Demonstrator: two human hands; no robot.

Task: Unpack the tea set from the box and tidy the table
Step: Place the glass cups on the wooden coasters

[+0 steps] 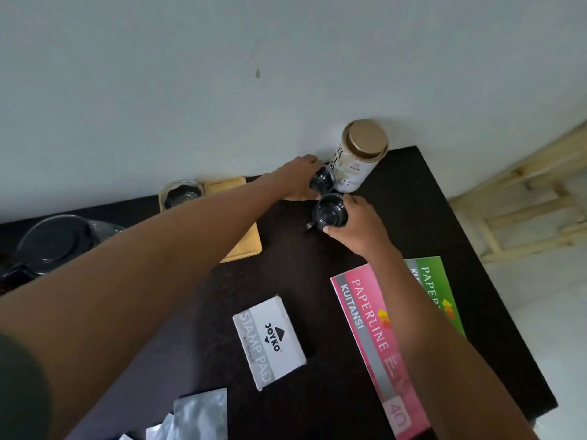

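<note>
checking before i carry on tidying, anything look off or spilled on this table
No spill or breakage shows. Odd among the tea things: the stamp pad box, the pink receipt book and crumpled foil wrappers at the near edge lie scattered and askew.

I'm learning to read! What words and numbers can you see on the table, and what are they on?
"JOYKO" and "STAMP PAD": white stamp pad box; the small line between them is too blurred.
"PAPERLINE", "KUITANSI" and "40": pink receipt book.
"PAPER..." with the rest hidden by the arm: green receipt book.
Dark print and a small logo on the white tin: too small to read.
</note>
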